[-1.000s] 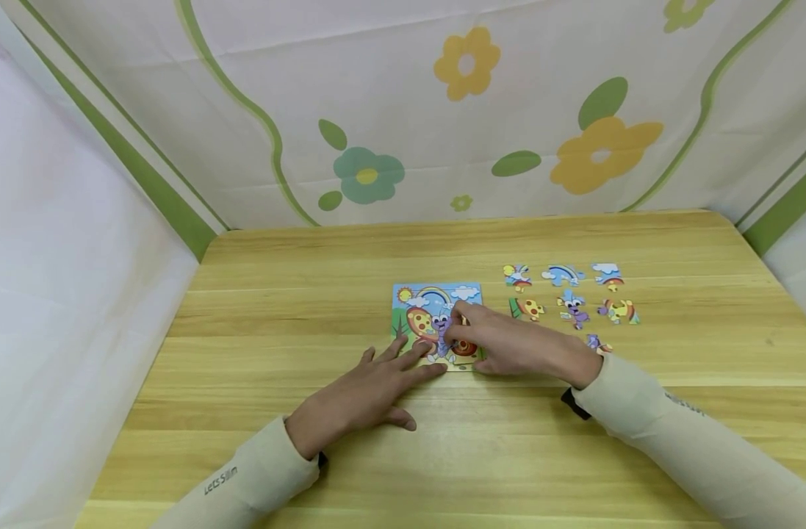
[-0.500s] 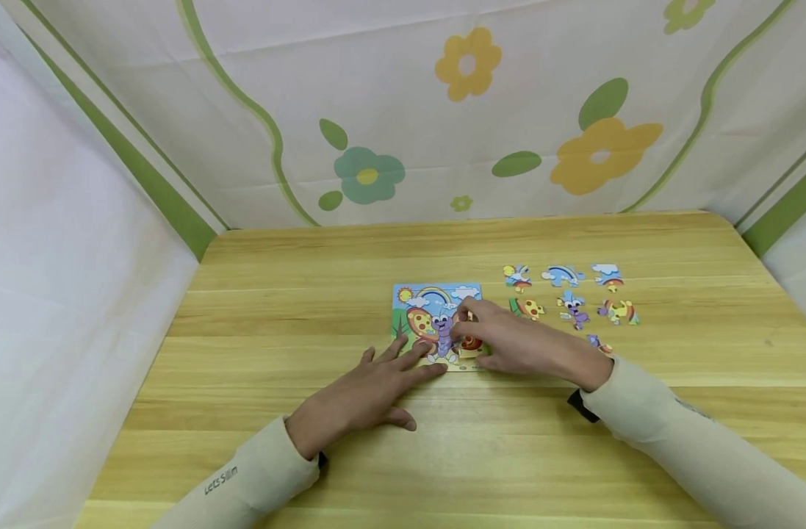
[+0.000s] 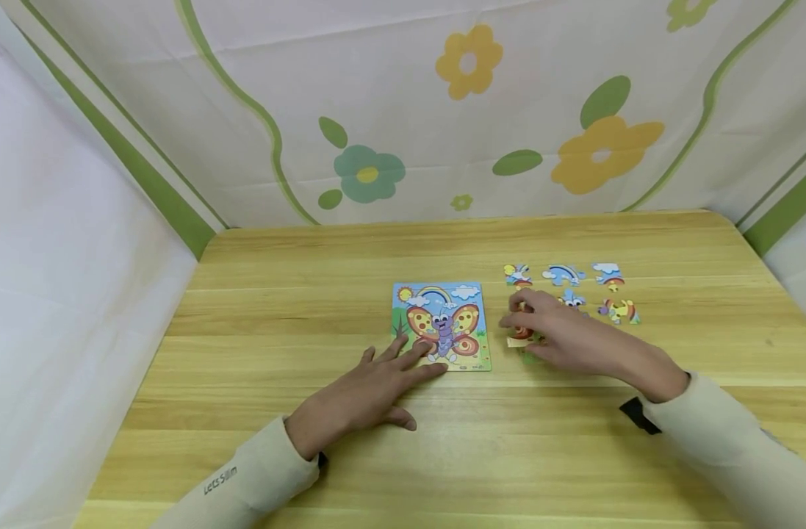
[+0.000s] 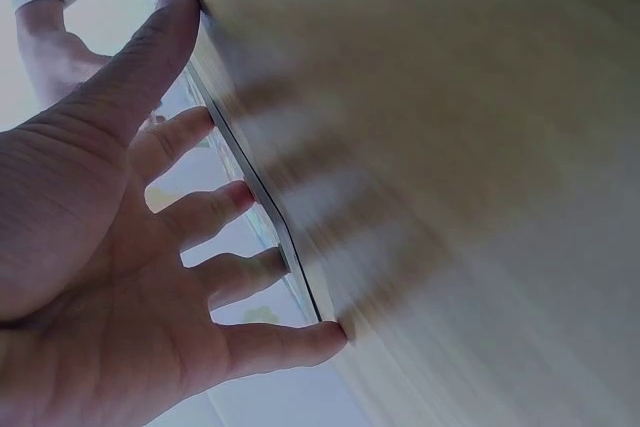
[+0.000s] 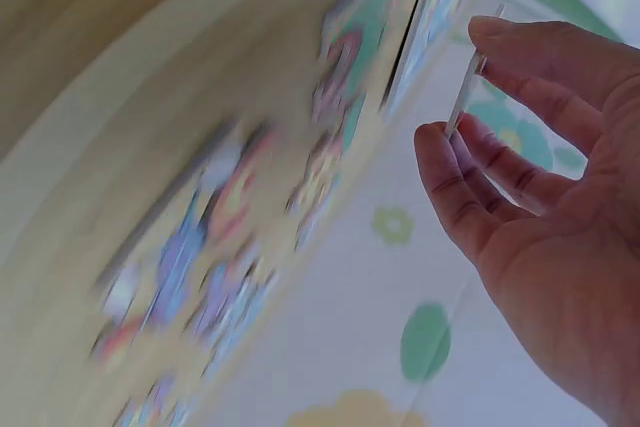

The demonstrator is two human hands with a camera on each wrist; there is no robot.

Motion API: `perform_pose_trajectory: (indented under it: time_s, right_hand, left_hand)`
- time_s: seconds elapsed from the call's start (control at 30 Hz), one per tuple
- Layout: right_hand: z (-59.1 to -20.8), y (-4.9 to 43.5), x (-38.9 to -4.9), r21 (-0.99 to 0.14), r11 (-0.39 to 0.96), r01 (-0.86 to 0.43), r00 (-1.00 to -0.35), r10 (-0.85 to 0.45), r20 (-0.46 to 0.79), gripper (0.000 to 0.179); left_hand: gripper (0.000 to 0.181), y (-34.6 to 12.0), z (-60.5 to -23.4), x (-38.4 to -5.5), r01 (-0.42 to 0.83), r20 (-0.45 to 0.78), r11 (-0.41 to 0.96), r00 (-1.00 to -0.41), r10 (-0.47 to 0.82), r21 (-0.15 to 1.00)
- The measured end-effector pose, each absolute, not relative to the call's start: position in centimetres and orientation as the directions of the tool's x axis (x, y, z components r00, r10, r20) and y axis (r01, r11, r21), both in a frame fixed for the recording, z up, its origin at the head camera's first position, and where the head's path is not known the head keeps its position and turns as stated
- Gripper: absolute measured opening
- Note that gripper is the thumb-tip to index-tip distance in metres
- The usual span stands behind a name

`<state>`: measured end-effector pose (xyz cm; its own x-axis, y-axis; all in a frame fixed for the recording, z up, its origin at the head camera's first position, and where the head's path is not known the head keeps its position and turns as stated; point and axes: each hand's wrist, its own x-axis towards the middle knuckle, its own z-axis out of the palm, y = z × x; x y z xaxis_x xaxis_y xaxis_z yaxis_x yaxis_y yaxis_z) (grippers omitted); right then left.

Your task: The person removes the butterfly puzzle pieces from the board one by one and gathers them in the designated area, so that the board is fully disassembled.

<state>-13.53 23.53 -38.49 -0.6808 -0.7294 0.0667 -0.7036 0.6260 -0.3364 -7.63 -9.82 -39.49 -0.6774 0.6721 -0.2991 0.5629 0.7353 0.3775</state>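
A square puzzle board point(image 3: 465, 344) with a butterfly picture lies mid-table. My left hand point(image 3: 376, 386) rests with spread fingers on its lower left part; in the left wrist view the fingertips meet the thin board edge point(image 4: 262, 192). To the board's right, my right hand point(image 3: 577, 336) pinches a puzzle piece point(image 3: 522, 334) between thumb and fingers. The right wrist view shows that piece point(image 5: 463, 92) edge-on, off the table. Beneath and behind the right hand, some loose pieces are partly hidden.
Several loose puzzle pieces lie spaced out at the right, among them a rainbow piece point(image 3: 563, 275), a cloud piece point(image 3: 607, 274) and a yellow wing piece point(image 3: 619, 311). A flowered cloth point(image 3: 429, 110) hangs behind the wooden table point(image 3: 297, 294).
My right hand has moved right, off the board, carrying the puzzle piece toward the loose pieces. The butterfly's right wing on the board is now uncovered. My left hand has stayed put.
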Motion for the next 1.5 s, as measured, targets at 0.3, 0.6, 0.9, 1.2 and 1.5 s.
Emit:
perform_pose_trajectory:
  time_s: [0.3, 0.6, 0.9, 1.2, 1.5]
  right_hand:
    - [-38.3, 28.9, -12.9, -0.285, 0.658, -0.697, -0.712, -0.682, 0.169, 0.047]
    - [-40.1, 33.7, -12.1, -0.216, 0.71, -0.671, -0.742, -0.643, 0.192, 0.06]
    - [-41.5, 37.0, -11.4, -0.203, 0.729, -0.654, -0.756, -0.627, 0.188, 0.066]
    - [-42.6, 38.1, -11.5, -0.203, 0.71, -0.674, -0.738, -0.635, 0.229, 0.069]
    - [-43.0, 38.3, -11.8, -0.202, 0.699, -0.686, -0.726, -0.639, 0.254, 0.071]
  left_hand:
    - [0.085, -9.9, -39.5, -7.6, 0.559, -0.303, 0.733, -0.674, 0.674, 0.388]
    - [0.085, -9.8, -39.5, -7.6, 0.557, -0.3, 0.733, -0.675, 0.674, 0.391]
    - [0.085, -9.9, -39.4, -7.5, 0.569, -0.289, 0.726, -0.673, 0.681, 0.387]
    - [0.085, -9.8, -39.5, -7.5, 0.569, -0.284, 0.724, -0.674, 0.682, 0.39]
    - [0.085, -9.9, -39.5, -7.5, 0.562, -0.288, 0.73, -0.679, 0.675, 0.388]
